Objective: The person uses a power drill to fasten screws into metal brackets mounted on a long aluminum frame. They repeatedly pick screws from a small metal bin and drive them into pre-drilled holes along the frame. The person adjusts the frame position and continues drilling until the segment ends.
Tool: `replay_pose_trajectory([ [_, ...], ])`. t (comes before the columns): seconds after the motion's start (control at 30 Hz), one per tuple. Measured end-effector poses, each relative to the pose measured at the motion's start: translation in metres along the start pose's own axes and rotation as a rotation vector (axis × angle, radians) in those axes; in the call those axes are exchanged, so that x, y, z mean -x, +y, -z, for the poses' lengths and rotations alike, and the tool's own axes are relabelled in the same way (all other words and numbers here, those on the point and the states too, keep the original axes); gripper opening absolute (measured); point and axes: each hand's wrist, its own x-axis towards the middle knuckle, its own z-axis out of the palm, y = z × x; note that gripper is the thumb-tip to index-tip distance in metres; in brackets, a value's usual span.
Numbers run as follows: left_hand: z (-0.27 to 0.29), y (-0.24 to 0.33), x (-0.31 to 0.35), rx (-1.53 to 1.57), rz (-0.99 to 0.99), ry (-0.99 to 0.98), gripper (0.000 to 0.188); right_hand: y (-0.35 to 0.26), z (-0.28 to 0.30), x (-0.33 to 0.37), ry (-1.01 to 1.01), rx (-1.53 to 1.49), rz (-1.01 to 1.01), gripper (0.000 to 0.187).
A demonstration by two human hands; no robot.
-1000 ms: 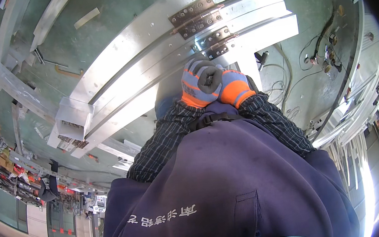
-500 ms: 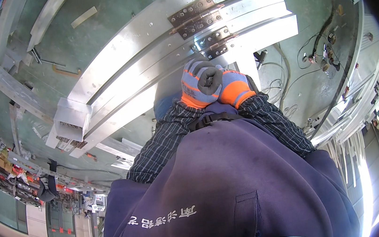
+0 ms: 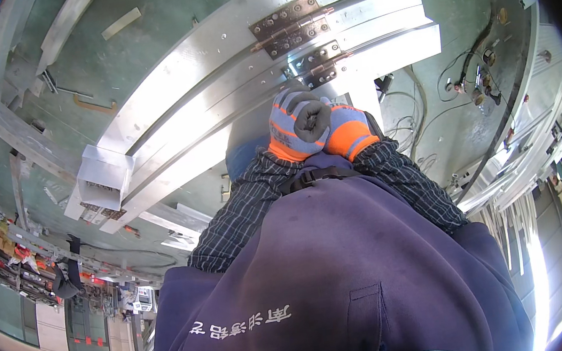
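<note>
Both of my hands, in grey-blue and orange work gloves, are together in front of my waist. My left hand (image 3: 296, 124) is closed, its dark grey fingers curled round; what they hold, if anything, is hidden. Pressed against it is my right hand (image 3: 347, 129), its fingers out of sight behind the left. Just beyond them lie long silvery metal profiles (image 3: 180, 93). Two dark hinges are fixed across these profiles: the nearer hinge (image 3: 320, 65) close to my left fingertips, the farther hinge (image 3: 291, 27) behind it. Neither is visibly touched.
A square metal tube (image 3: 106, 190) stands at the left end of the profiles, beside another small dark hinge. Cables (image 3: 419, 102) and small tools lie on the green floor at right. More profiles (image 3: 17, 138) lie at left, with a cluttered bench (image 3: 33, 269) beyond.
My hands keep almost the same pose against each other. The surroundings shift very slightly in the view; the hinges and profiles stay in place.
</note>
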Motion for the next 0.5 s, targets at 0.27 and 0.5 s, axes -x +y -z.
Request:
replay_pose_trajectory([
  [0.27,-0.0038,-0.0027,-0.0021,-0.002,-0.027,0.046,0.02,0.0026,0.0,-0.0037,-0.045,-0.013,-0.02,0.05],
  [0.5,-0.0037,-0.0051,-0.0026,0.003,-0.035,0.015,0.021,0.0096,-0.0087,-0.0088,-0.056,0.032,-0.052,0.056],
])
